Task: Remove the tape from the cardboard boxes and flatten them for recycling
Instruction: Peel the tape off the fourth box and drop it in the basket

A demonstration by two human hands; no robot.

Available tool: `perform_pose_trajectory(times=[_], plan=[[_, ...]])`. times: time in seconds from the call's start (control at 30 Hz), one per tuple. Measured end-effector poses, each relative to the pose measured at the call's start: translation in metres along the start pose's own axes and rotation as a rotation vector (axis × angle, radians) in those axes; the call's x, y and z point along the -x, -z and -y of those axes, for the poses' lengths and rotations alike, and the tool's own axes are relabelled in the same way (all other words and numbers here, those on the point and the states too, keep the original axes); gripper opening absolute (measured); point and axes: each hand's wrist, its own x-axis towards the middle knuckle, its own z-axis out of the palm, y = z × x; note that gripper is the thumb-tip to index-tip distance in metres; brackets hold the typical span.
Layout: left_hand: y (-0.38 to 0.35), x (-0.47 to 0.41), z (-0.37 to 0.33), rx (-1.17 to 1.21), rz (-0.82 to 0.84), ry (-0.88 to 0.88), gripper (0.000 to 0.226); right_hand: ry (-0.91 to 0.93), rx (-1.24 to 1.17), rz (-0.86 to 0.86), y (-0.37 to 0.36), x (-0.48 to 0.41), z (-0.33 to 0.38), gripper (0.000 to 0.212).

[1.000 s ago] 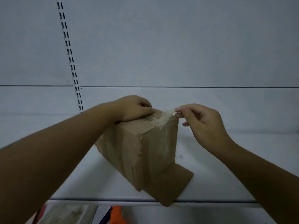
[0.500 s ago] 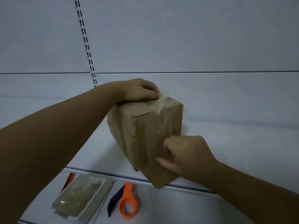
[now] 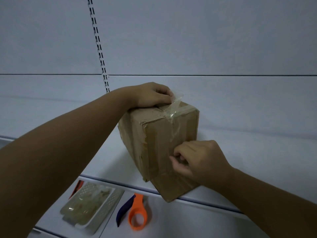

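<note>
The right hand (image 3: 200, 158) has its grip low on the near face of the cardboard box (image 3: 154, 131), thumb and forefinger pinching at the clear tape (image 3: 175, 133) that runs down that face. A second ago this hand pinched the tape's end up at the top corner. Half a second ago it had already dropped to this lower spot, and it has barely shifted since.

The left hand (image 3: 151, 96) stays on top of the box with its fingers bent. The freed tape end (image 3: 177, 100) stands up right at the fingertips, but I cannot tell whether they pinch it or only press on the box.

The box stands upright on a white shelf (image 3: 257, 160), one open bottom flap (image 3: 173, 188) jutting past the shelf's front edge, as before.

Below, on a lower surface, lie a white tray (image 3: 113, 200) filled with crumpled clear tape, an orange ring-shaped tool (image 3: 137, 215) with a dark blue piece beside it, and something red (image 3: 77, 186) partly hidden by the left arm. A slotted rail (image 3: 98, 48) runs up the back wall.
</note>
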Motion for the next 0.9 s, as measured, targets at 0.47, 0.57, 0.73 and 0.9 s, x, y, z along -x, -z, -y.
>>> perform_pose_trajectory(times=[0.47,0.57,0.73,0.9], plan=[[0.0,0.0,0.004,0.012,-0.002,-0.039,0.022,-0.045,-0.011,0.052,0.001,0.007,0.005,0.019],[0.0,0.0,0.003,0.0,-0.003,-0.041,0.024,-0.028,0.043,0.023,-0.002,0.007,0.006,0.019],[0.0,0.002,0.002,-0.012,0.013,-0.046,0.022,0.044,0.145,0.015,-0.01,0.01,0.006,0.049],[-0.003,0.006,-0.001,-0.038,-0.015,-0.063,0.026,-0.035,0.076,0.021,-0.002,0.004,0.009,0.057]])
